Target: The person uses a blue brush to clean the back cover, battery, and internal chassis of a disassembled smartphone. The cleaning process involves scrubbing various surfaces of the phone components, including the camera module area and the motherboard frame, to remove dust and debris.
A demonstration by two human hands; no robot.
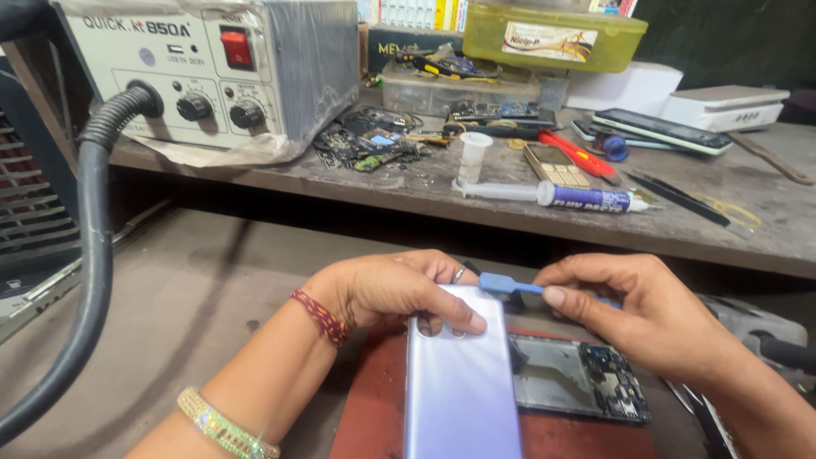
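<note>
Lilac phone back cover (463,382) stands tilted over a red mat (374,408), its camera end uppermost and its lower edge running out of view. It looks like a thin, light shell, stiff enough to keep its shape yet likely to crack or crease if bent hard, and its glossy face seems slippery; the safest hold appears to be along the side edges and top corners, not the flat middle. The left hand (399,289) has its grip closed over the cover's top edge, thumb pressed on the face beside the camera cutouts. Just right of that edge, the right hand (654,314) pinches a blue plastic pry tool (506,285) between thumb and fingers, its flat tip touching the cover's upper corner. Beside the cover on the right lies an opened phone body (586,378) with bare circuitry. Beyond the cover, a higher table (748,229) carries a flux syringe (561,196), a keypad phone (557,166), tweezers (680,197) and a hot-air station (212,68) with its black hose (93,255).
</note>
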